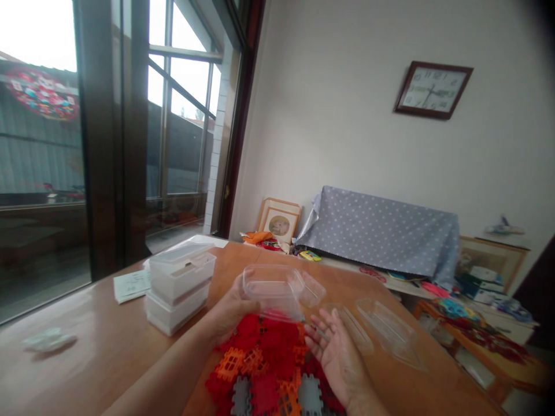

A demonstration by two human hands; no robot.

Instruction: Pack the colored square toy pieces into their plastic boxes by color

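A clear plastic container [273,292] is held at its left side by my left hand [234,306], with the thumb along the near wall. Just right of it my right hand [332,352] is palm up with its fingers apart, holding nothing that I can see. Below both hands lies a pile of interlocking plastic tiles [264,393] in red, orange and grey, with toothed edges. The container hangs over the far end of this pile. Behind it a clear lid or tray [313,289] shows in part.
Two stacked white boxes [180,286] stand at the left, beside some paper [131,285]. A crumpled packet [50,340] lies near the left edge. More clear plastic containers [385,323] are on the table's right side. Beyond stands a long shape under a dotted grey cloth [381,231].
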